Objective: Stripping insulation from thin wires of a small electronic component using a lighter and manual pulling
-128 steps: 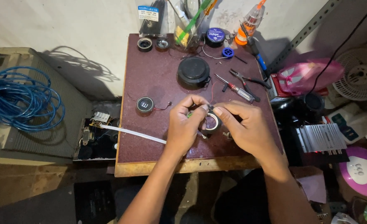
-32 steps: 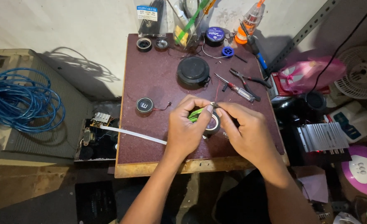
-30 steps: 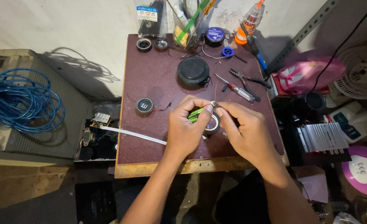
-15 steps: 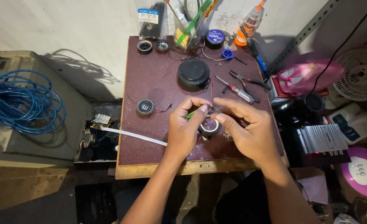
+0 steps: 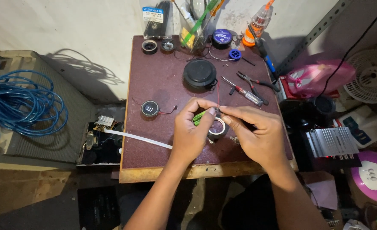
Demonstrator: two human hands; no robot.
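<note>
Left hand [image 5: 190,136]: grip closed on a green-handled tool [image 5: 201,115], angled in over the work.
Right hand [image 5: 259,138]: fingertips pinch a thin red wire [image 5: 218,94], pulling it taut for the tool.
Small round speaker [image 5: 217,128]: lies on the surface [image 5: 163,85] under both hands, steadied there.
Nearby: black round cover [image 5: 200,73], screwdriver [image 5: 242,90], pliers [image 5: 256,82] within reach.

Maroon worktable [image 5: 154,140] against white wall [image 5: 60,30], dim floor [image 5: 22,200]
</note>
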